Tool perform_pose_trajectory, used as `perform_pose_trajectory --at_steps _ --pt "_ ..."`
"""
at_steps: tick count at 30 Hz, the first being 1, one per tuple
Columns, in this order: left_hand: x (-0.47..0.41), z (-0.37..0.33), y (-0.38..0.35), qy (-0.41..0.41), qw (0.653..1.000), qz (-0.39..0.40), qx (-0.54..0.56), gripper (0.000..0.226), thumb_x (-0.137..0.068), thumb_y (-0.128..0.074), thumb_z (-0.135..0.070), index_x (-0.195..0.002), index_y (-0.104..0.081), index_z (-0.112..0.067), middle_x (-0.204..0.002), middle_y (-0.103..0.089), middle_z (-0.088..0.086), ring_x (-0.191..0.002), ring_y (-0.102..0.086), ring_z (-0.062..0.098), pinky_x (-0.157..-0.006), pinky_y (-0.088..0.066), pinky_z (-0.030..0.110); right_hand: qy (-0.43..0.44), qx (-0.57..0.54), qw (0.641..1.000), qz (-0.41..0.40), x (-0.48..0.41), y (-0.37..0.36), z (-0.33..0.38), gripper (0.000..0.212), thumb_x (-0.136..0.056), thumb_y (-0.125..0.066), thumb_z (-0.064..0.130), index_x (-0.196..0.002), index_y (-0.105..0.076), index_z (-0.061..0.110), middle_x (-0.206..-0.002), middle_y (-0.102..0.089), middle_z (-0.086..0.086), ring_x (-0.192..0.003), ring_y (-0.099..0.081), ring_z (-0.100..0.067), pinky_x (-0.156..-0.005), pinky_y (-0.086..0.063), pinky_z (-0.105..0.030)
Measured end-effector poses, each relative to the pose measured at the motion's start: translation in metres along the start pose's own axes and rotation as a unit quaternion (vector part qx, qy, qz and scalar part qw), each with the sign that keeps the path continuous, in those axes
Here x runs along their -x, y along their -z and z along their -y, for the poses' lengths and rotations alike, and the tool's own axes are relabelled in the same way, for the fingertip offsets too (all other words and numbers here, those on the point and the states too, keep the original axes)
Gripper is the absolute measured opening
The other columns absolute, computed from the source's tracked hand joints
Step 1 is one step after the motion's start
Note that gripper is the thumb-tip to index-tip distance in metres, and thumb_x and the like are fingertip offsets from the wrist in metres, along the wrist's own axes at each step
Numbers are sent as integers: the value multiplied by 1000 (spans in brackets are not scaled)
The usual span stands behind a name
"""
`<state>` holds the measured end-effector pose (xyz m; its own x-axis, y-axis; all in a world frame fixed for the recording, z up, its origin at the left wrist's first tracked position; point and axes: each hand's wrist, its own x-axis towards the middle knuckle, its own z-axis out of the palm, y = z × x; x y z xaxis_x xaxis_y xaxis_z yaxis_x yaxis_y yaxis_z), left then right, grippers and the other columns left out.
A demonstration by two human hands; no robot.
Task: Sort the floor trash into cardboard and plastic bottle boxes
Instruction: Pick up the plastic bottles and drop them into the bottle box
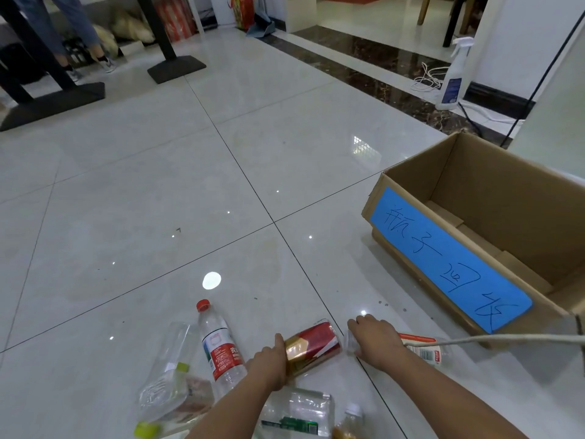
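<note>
Red-gold bottle (311, 346) lying flat, left hand (269, 362) gripping its near end

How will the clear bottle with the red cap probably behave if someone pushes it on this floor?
The clear bottle with the red cap lies on its side on glossy tile, so it would probably roll or slide easily. It looks empty, so likely light. Its thin plastic may dent under a squeeze.

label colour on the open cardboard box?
Blue label with dark handwriting, on the open cardboard box; head view.
</note>
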<state>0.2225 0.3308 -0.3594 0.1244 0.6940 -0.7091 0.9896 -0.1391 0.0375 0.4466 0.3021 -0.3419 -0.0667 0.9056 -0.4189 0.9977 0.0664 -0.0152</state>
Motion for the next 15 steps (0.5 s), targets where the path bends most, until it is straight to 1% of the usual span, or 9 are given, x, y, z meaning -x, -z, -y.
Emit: perform_pose_trajectory --at_steps 2,5,7,9,10,11,12,13,15 --pt "0 0 3 0 1000 -5 21 94 -80 -71 -38 -149 -12 -13 -135 -48 12 -122 -49 28 -100 -47 39 -6 1 1000 -4 0 3 -1 39 -87 -56 11 -125 -47 13 -125 -54 -6 -116 -51 -23 -91 -43 -33" --pt "2 -1 10 4 994 33 108 96 -72 -75 -51 -141 -23 -12 -136 -48 10 -123 -48 26 -100 -47 36 -18 8 1000 -15 3 7 -3 40 -89 -55 13 -127 -45 13 -125 -54 -7 -117 -51 -23 -92 -42 -34" --pt "4 -4 16 8 981 58 184 94 -69 -76 -54 -136 -27 -10 -132 -51 9 -117 -53 25 -91 -53 35 -23 11 999 -26 5 9 -3 40 -90 -55 18 -128 -44 13 -125 -55 -6 -118 -50 -24 -92 -42 -34" --pt "9 -8 24 21 964 69 257 85 -74 -74 -51 -131 -28 -9 -123 -52 8 -101 -58 22 -71 -56 30 -21 8 999 -33 8 14 -3 45 -89 -56 17 -131 -41 14 -126 -54 -6 -118 -50 -24 -92 -41 -35" --pt "13 -11 27 24 954 72 291 76 -78 -72 -48 -128 -30 -8 -111 -56 8 -86 -59 18 -61 -53 26 -18 7 999 -34 10 17 -3 49 -88 -56 14 -134 -39 15 -127 -53 -6 -119 -49 -24 -92 -41 -35" --pt "18 -14 31 21 942 75 327 63 -82 -69 -44 -121 -35 -9 -94 -57 7 -69 -57 14 -52 -49 23 -14 10 999 -35 12 21 -4 53 -87 -55 10 -137 -37 15 -127 -52 -6 -120 -48 -25 -93 -40 -35" --pt "23 -17 34 15 929 77 361 49 -85 -67 -41 -111 -40 -9 -79 -54 6 -55 -51 12 -45 -44 21 -11 15 999 -34 14 26 -4 55 -87 -54 7 -138 -36 16 -128 -51 -7 -121 -47 -25 -95 -39 -36" --pt "28 -20 37 10 918 79 389 38 -87 -65 -39 -100 -45 -10 -68 -50 5 -45 -44 11 -41 -39 19 -11 24 999 -33 18 32 -5 55 -87 -53 6 -138 -36 16 -129 -50 -8 -122 -45 -26 -96 -37 -36" --pt "39 -25 42 11 902 80 425 33 -88 -62 -40 -84 -49 -10 -58 -43 3 -36 -35 9 -38 -29 15 -16 42 998 -33 25 47 -6 51 -88 -52 5 -137 -38 14 -131 -49 -9 -124 -44 -26 -97 -36 -35"
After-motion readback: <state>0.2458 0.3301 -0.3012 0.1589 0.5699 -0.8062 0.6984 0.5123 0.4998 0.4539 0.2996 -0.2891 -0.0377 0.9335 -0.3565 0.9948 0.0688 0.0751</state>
